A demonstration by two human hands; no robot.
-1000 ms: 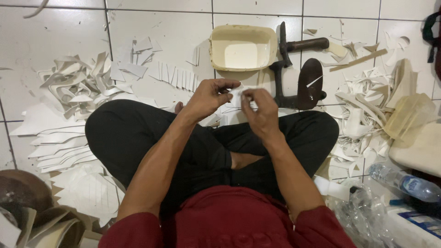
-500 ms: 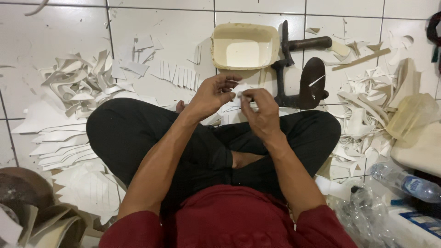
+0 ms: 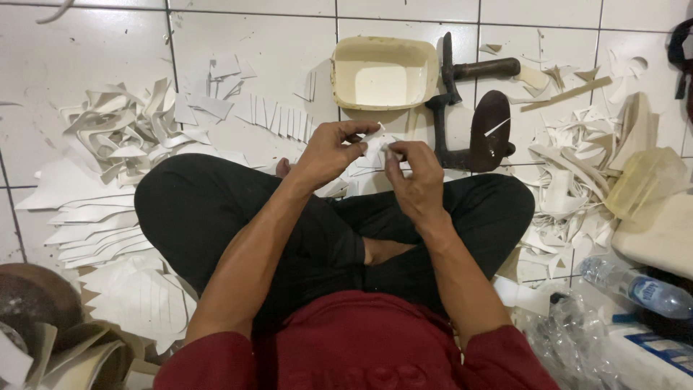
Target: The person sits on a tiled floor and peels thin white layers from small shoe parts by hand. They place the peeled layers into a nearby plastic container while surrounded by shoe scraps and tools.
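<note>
I sit cross-legged on a white tiled floor in black trousers. My left hand (image 3: 333, 150) and my right hand (image 3: 413, 173) meet above my shins and both pinch a small white cut piece (image 3: 374, 148) between fingertips. More white pieces (image 3: 361, 172) lie on the floor just under the hands. A cream rectangular tub (image 3: 382, 74) stands on the floor beyond the hands.
A dark iron shoe last stand (image 3: 478, 123) sits right of the tub. White strips lie in a row (image 3: 278, 119); scrap heaps lie left (image 3: 126, 133) and right (image 3: 577, 173). Stacked white sheets (image 3: 94, 224) are at left. A plastic bottle (image 3: 635, 285) lies at lower right.
Both hands stay together at the same spot; the fingers have shifted slightly on the white piece. The view has barely moved.
</note>
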